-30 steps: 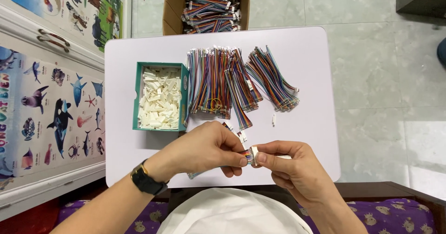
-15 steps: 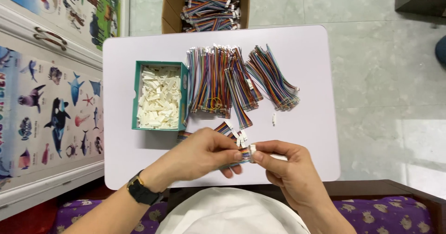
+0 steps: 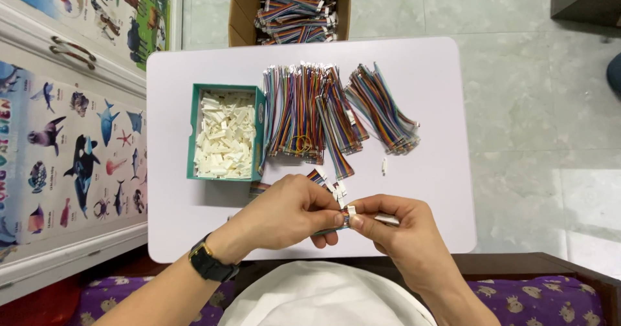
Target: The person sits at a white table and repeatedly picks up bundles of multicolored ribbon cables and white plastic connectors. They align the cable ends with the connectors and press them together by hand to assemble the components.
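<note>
White connector housing (image 3: 351, 209) is pinched with a ribbon cable end (image 3: 343, 220) between left hand (image 3: 284, 213) and right hand (image 3: 394, 232), just before the green box (image 3: 224, 132). Assembly in progress; unfinished cable bundles (image 3: 310, 109) lie beyond.

A white tabletop (image 3: 427, 74) carries a teal box (image 3: 191, 132) filled with white plastic connectors (image 3: 224, 138). Bundles of multicoloured ribbon wires (image 3: 304, 109) lie just beside it. A cardboard carton (image 3: 242, 9) holding more wire bundles stands on the tiled floor (image 3: 517, 61) beyond the far edge.
</note>
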